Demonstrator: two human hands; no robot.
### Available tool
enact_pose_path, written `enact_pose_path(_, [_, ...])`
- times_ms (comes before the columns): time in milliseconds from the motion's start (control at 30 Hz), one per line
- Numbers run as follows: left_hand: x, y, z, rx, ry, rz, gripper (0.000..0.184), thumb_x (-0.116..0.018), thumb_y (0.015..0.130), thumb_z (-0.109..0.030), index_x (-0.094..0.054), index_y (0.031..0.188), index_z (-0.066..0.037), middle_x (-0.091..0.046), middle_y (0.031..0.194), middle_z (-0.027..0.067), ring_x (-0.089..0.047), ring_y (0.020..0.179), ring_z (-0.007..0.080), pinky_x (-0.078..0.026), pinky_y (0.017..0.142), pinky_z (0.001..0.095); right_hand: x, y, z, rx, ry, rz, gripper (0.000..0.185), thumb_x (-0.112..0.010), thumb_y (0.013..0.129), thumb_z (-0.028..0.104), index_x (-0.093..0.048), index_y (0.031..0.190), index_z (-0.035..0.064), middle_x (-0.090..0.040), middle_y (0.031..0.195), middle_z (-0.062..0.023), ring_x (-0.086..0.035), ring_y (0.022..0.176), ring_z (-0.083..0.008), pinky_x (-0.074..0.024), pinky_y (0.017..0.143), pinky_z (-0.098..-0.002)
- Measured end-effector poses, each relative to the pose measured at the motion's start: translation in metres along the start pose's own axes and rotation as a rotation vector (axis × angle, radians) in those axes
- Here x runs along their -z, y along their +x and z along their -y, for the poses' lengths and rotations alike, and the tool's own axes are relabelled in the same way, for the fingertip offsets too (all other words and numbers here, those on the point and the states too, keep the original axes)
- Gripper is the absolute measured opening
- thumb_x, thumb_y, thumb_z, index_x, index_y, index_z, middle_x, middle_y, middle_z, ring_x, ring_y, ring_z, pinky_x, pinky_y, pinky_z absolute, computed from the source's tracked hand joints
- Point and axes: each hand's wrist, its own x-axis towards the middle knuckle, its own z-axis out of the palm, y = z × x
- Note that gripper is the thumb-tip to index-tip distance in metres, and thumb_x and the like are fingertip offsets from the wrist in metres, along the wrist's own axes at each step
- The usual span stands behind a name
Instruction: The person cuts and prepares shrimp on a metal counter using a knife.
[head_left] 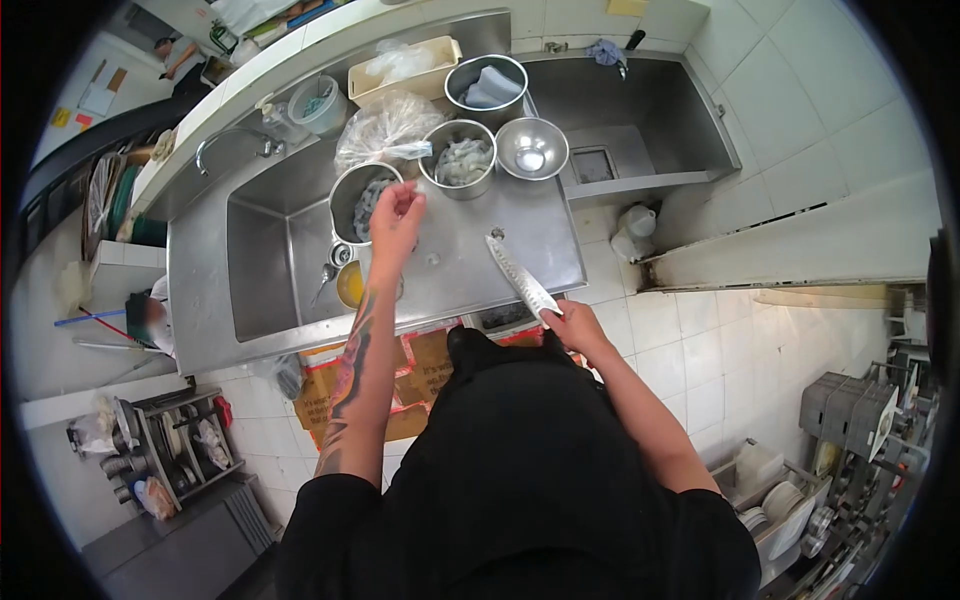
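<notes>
My left hand [398,222] is over the right rim of a round metal pot [345,215] that holds grey, wet-looking pieces. Its fingers are pinched together, and whatever they hold is too small to name. In my right hand [575,328] is the white handle of a knife [520,275], its blade pointing up and left over the steel counter [460,285]. A small dark piece [497,233] lies at the blade's tip. Behind, a second pot [458,160] contains similar grey pieces, beside an empty metal bowl [533,149].
A third pot [486,90], a plastic bag [390,128] and a cream tub [405,68] stand at the back. Sinks lie left [275,260] and right [640,110]. A small yellow container [350,285] sits near the front edge. Another person [180,62] is far upper left.
</notes>
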Motion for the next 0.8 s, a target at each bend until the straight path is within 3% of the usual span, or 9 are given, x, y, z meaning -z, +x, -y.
enact_pose_path(33, [0.016, -0.008, 0.005, 0.087, 0.000, 0.082, 0.024, -0.073, 0.100, -0.011, -0.070, 0.120, 0.002, -0.074, 0.099, 0.0049, -0.068, 0.089, 0.0094, -0.056, 0.080, 0.0274, 0.002, -0.001, 0.001, 0.001, 0.002, 0.005, 0.041, -0.067, 0.103, 0.039, -0.067, 0.089, 0.0009, -0.064, 0.063, -0.0102, -0.062, 0.048, -0.0202, -0.0507, 0.051, -0.0384])
enact_pose_path(100, [0.048, -0.036, 0.011, 0.199, 0.315, 0.236, 0.024, -0.074, 0.098, -0.014, -0.071, 0.116, 0.002, -0.076, 0.091, 0.0066, -0.072, 0.085, 0.0139, -0.057, 0.076, 0.0312, 0.007, -0.003, 0.003, -0.018, -0.003, -0.008, 0.041, -0.067, 0.103, 0.039, -0.066, 0.088, 0.0014, -0.065, 0.064, -0.0105, -0.062, 0.048, -0.0210, -0.0510, 0.052, -0.0391])
enact_pose_path(167, [0.079, -0.070, 0.039, 0.045, 0.849, 0.244, 0.026, -0.076, 0.093, -0.016, -0.071, 0.111, 0.002, -0.076, 0.084, 0.0097, -0.074, 0.079, 0.0242, -0.058, 0.073, 0.0359, 0.006, 0.000, -0.009, 0.010, -0.030, -0.026, 0.041, -0.068, 0.103, 0.040, -0.066, 0.088, 0.0014, -0.065, 0.065, -0.0105, -0.062, 0.048, -0.0212, -0.0509, 0.052, -0.0395])
enact_pose_path(300, [0.089, -0.115, 0.062, 0.189, 0.860, 0.068, 0.028, -0.079, 0.091, -0.019, -0.070, 0.111, -0.002, -0.075, 0.092, 0.0141, -0.074, 0.082, 0.0304, -0.057, 0.075, 0.0412, 0.004, 0.001, -0.009, -0.020, -0.026, -0.014, 0.041, -0.068, 0.102, 0.040, -0.066, 0.087, 0.0014, -0.065, 0.065, -0.0104, -0.063, 0.048, -0.0216, -0.0509, 0.052, -0.0403])
enact_pose_path(367, [0.069, -0.127, 0.065, -0.022, 0.934, -0.113, 0.024, -0.079, 0.088, -0.017, -0.070, 0.106, -0.003, -0.073, 0.097, 0.0138, -0.071, 0.093, 0.0347, -0.056, 0.081, 0.0440, -0.001, 0.003, -0.005, -0.003, -0.031, 0.003, 0.041, -0.068, 0.102, 0.039, -0.065, 0.086, 0.0013, -0.065, 0.064, -0.0104, -0.063, 0.048, -0.0215, -0.0508, 0.052, -0.0404])
enact_pose_path(400, [0.066, -0.130, 0.070, -0.018, 0.932, -0.120, 0.024, -0.079, 0.088, -0.017, -0.070, 0.106, -0.003, -0.073, 0.097, 0.0138, -0.071, 0.093, 0.0347, -0.056, 0.081, 0.0440, -0.002, 0.004, -0.003, 0.012, -0.032, 0.011, 0.042, -0.068, 0.102, 0.039, -0.065, 0.086, 0.0013, -0.065, 0.063, -0.0103, -0.063, 0.048, -0.0215, -0.0507, 0.052, -0.0404])
enact_pose_path(500, [0.051, -0.134, 0.085, 0.059, 0.994, -0.069, 0.026, -0.080, 0.086, -0.016, -0.069, 0.107, -0.006, -0.071, 0.103, 0.0140, -0.069, 0.101, 0.0358, -0.055, 0.085, 0.0472, -0.009, 0.015, -0.007, 0.133, -0.136, -0.036, 0.041, -0.067, 0.102, 0.040, -0.069, 0.090, 0.0015, -0.065, 0.063, -0.0106, -0.063, 0.048, -0.0218, -0.0504, 0.052, -0.0402])
enact_pose_path(567, [0.042, -0.142, 0.092, -0.072, 0.854, 0.103, 0.022, -0.078, 0.086, -0.012, -0.070, 0.106, -0.006, -0.072, 0.101, 0.0144, -0.068, 0.099, 0.0384, -0.055, 0.083, 0.0491, -0.004, 0.011, 0.004, 0.074, -0.092, -0.007, 0.040, -0.068, 0.102, 0.041, -0.071, 0.093, 0.0017, -0.066, 0.064, -0.0114, -0.063, 0.048, -0.0224, -0.0509, 0.053, -0.0406])
enact_pose_path(800, [-0.044, -0.093, 0.073, -0.209, 0.667, 0.137, 0.009, -0.074, 0.087, -0.007, -0.074, 0.096, -0.006, -0.073, 0.096, 0.0142, -0.069, 0.092, 0.0391, -0.055, 0.080, 0.0490, -0.023, 0.033, -0.010, 0.069, -0.107, -0.013, 0.041, -0.068, 0.102, 0.041, -0.074, 0.100, 0.0007, -0.067, 0.065, -0.0129, -0.064, 0.050, -0.0231, -0.0519, 0.056, -0.0414])
